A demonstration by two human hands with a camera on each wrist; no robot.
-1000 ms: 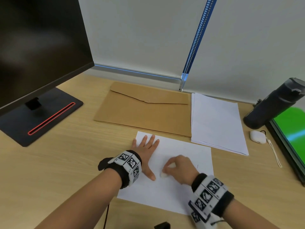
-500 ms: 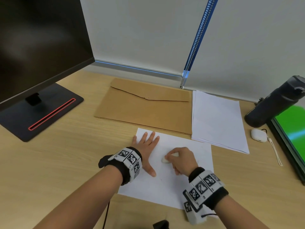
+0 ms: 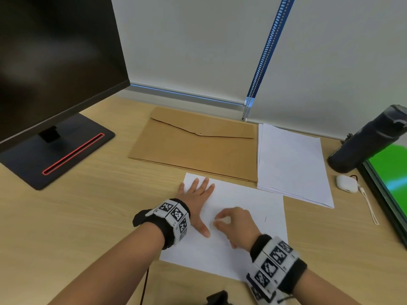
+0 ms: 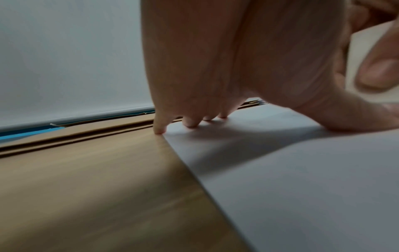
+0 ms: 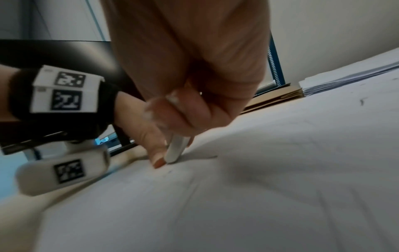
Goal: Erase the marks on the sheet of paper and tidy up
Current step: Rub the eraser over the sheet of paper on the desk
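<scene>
A white sheet of paper (image 3: 246, 201) lies on the wooden desk in front of me. My left hand (image 3: 199, 194) lies flat on the sheet's left part, fingers spread, little finger at the paper's edge (image 4: 159, 131). My right hand (image 3: 233, 223) pinches a small white eraser (image 5: 176, 150) and presses its tip on the paper (image 5: 280, 170) beside my left thumb. A short pencil mark (image 3: 265, 219) shows on the sheet to the right of my right hand; fainter marks (image 5: 361, 101) appear in the right wrist view.
A brown envelope folder (image 3: 198, 148) lies behind the sheet, a stack of white paper (image 3: 290, 164) to its right. A monitor (image 3: 55, 62) stands at the left. At the right are a dark bottle (image 3: 370, 139), a white earbud case (image 3: 346, 183) and a green-screened device (image 3: 392, 172).
My right hand has rubbed the eraser forward and then back toward me across the sheet. My left hand has stayed flat on the paper.
</scene>
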